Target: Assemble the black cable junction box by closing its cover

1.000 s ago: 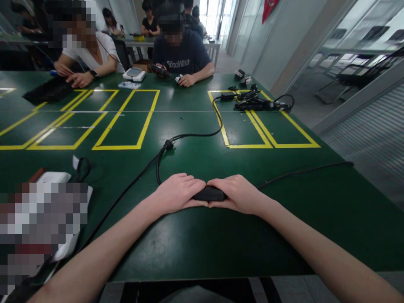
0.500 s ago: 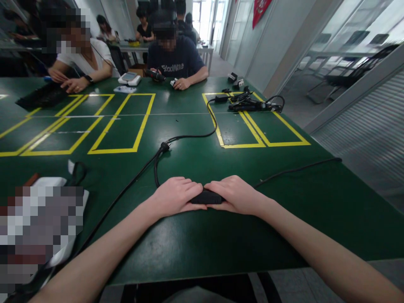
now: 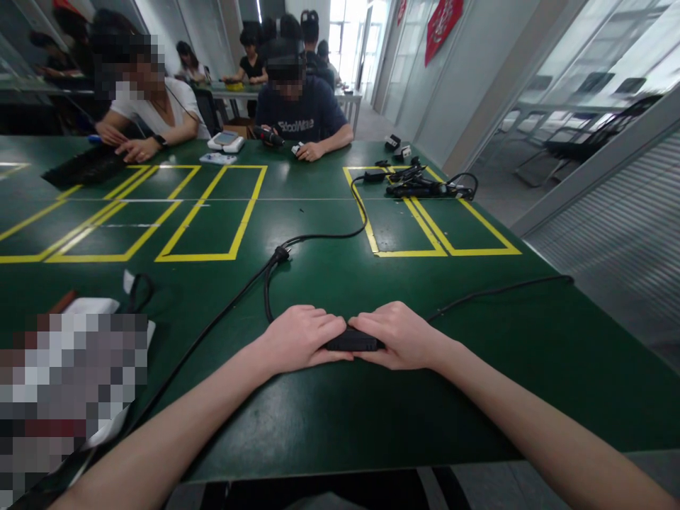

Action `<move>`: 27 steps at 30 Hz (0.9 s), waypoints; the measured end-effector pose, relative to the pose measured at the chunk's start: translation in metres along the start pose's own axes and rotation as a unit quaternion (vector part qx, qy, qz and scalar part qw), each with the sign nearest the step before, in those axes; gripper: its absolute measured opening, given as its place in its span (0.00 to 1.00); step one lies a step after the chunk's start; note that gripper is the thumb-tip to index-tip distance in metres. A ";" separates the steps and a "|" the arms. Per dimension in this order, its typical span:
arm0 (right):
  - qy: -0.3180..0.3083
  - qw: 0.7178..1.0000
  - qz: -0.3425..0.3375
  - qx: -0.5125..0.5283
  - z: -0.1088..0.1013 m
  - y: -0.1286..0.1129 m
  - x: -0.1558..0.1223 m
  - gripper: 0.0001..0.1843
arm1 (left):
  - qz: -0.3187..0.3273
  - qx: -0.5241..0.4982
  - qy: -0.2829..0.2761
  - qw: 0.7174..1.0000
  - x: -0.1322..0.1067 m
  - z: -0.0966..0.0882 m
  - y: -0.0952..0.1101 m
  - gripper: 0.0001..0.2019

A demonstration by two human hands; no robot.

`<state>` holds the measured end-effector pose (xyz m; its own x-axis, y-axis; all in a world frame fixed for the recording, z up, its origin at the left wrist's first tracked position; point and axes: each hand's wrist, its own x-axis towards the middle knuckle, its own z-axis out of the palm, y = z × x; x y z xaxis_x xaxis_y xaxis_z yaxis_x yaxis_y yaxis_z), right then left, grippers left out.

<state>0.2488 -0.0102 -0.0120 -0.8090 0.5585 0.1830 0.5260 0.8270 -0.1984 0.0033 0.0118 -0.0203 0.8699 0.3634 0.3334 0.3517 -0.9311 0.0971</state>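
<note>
Between my two hands, low over the near part of the green table [image 3: 329, 418], is a black power adapter [image 3: 353, 339]. My left hand [image 3: 302, 336] wraps its left end, thumb on top and fingers beneath. At the other end, my right hand [image 3: 401, 336] grips it the same way, and the thumbs nearly meet. A black cable [image 3: 269, 297] leads from behind my left hand toward a plug [image 3: 282, 253] lying beyond it. Another thin black cord [image 3: 494, 291] runs from behind my right hand to the table's right edge.
Yellow tape rectangles [image 3: 232, 244] mark the table. A heap of black cables and adapters [image 3: 425, 185] lies at the far right. At left sits a blurred flat item [image 3: 95, 382]. Across the table, one person [image 3: 305, 106] holds a drill-like tool [image 3: 270, 136]; another person [image 3: 154, 117] sits left.
The whole view has shifted slightly, with the scene sitting a little lower. Both hands keep the same grip on the power adapter.
</note>
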 end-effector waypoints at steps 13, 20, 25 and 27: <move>0.121 0.972 -0.080 -0.187 0.011 0.006 0.000 0.23 | -0.198 -0.114 -0.052 0.972 0.000 -0.012 0.006 0.23; 0.068 0.992 -0.060 -0.090 0.004 0.008 0.002 0.23 | -0.158 -0.098 -0.010 0.983 -0.002 -0.010 0.003 0.15; 0.037 0.999 0.001 -0.012 0.001 0.001 0.004 0.17 | -0.119 -0.061 -0.006 0.991 -0.001 -0.007 0.002 0.17; 0.010 1.000 0.004 -0.015 -0.001 -0.001 0.004 0.17 | -0.116 -0.064 0.004 0.991 0.000 -0.005 0.003 0.18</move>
<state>0.2453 -0.0084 -0.0103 -0.7990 0.5668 0.2009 0.5412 0.8234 -0.1704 0.0020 0.0088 -0.0152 0.7684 0.5677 0.2952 0.4945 -0.8197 0.2892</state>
